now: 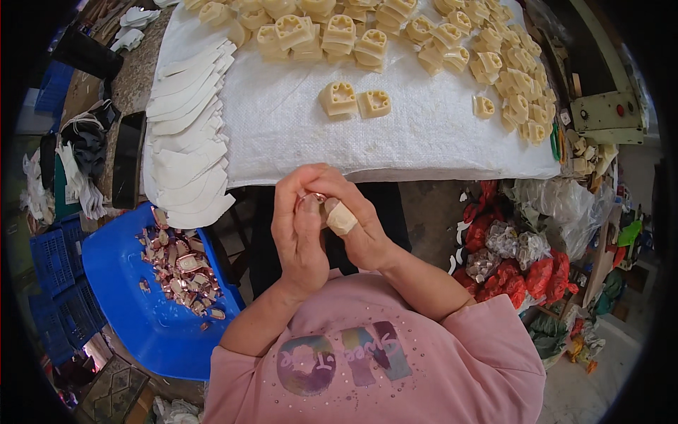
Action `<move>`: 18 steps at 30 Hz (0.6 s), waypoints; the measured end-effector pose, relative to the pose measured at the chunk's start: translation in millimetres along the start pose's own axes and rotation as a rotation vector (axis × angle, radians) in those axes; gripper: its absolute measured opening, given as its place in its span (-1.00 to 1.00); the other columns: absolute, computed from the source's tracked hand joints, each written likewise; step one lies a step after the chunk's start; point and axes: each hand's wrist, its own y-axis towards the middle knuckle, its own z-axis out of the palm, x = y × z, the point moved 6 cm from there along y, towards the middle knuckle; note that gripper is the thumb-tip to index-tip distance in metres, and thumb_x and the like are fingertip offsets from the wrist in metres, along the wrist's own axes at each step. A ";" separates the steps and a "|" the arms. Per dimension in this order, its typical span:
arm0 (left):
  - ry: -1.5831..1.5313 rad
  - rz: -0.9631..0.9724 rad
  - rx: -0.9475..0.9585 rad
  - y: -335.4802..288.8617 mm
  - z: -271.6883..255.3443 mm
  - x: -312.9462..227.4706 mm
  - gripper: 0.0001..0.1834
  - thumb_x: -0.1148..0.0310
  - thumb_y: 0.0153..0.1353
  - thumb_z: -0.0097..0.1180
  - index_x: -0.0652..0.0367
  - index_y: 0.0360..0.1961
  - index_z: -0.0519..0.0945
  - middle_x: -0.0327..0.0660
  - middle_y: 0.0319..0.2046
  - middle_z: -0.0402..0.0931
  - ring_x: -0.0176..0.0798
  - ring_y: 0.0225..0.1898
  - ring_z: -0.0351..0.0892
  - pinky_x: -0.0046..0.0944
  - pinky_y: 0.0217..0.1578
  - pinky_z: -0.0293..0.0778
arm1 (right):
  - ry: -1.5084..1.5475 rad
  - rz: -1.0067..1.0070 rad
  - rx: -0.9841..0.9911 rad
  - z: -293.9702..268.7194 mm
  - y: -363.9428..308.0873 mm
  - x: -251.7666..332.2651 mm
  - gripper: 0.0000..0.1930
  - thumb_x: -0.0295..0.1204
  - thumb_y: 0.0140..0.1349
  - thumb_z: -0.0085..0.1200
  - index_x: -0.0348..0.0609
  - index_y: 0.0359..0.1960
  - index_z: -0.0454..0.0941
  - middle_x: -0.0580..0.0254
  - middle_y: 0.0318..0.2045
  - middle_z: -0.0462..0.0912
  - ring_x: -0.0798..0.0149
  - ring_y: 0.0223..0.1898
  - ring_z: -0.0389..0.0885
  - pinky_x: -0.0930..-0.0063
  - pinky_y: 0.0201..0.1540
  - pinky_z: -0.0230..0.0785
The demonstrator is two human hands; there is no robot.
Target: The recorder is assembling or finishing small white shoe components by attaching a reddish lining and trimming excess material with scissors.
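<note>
My left hand (300,233) and my right hand (361,222) are brought together in front of the table edge, fingers curled toward each other. Between them a shiny rose-gold piece (320,198) shows in part; the fingers hide the rest, and its full shape cannot be made out. Beige tape (341,219) is wrapped around my right thumb. Just beyond my hands, two cream block-shaped plastic pieces (339,99) with hollowed tops stand apart on the white woven sheet (282,141).
Many similar cream pieces (339,35) crowd the table's far and right sides. White curved strips (187,141) overlap in a row at left. A blue basin (120,283) at lower left holds shiny rose-gold pieces (187,265). Red plastic bags (508,279) lie at right.
</note>
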 end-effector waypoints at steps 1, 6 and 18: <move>0.034 0.017 -0.003 -0.8 1.1 -2.0 -0.60 0.31 0.34 -0.29 0.25 0.15 0.23 -0.19 -0.09 0.34 -0.43 -0.15 0.34 -0.39 -0.09 0.31 | -0.105 -0.083 0.001 0.5 0.3 4.7 -0.66 -0.45 0.29 -0.22 -0.22 0.08 0.35 0.10 -0.13 0.41 0.20 -0.10 0.39 0.43 0.00 0.22; -0.273 -0.187 0.126 2.4 -0.8 16.5 -0.53 0.17 0.38 -0.34 0.19 0.22 0.13 -0.17 -0.09 0.35 -0.37 -0.09 0.37 -0.32 -0.05 0.31 | -0.189 0.010 -0.057 -6.8 1.9 -0.1 -0.65 -0.39 0.30 -0.23 -0.23 0.08 0.35 0.11 -0.17 0.42 0.21 -0.16 0.41 0.44 -0.04 0.24; 0.294 -0.132 0.251 10.5 -5.1 0.2 -0.06 -0.40 0.18 -0.53 0.17 0.33 -0.09 -0.21 -0.20 0.36 -0.40 -0.27 0.35 -0.40 -0.39 0.28 | -0.672 0.093 -0.010 -26.9 24.2 30.8 -0.64 -0.20 0.18 0.05 -0.21 -0.12 0.48 0.18 -0.49 0.43 0.21 -0.51 0.43 0.32 -0.42 0.32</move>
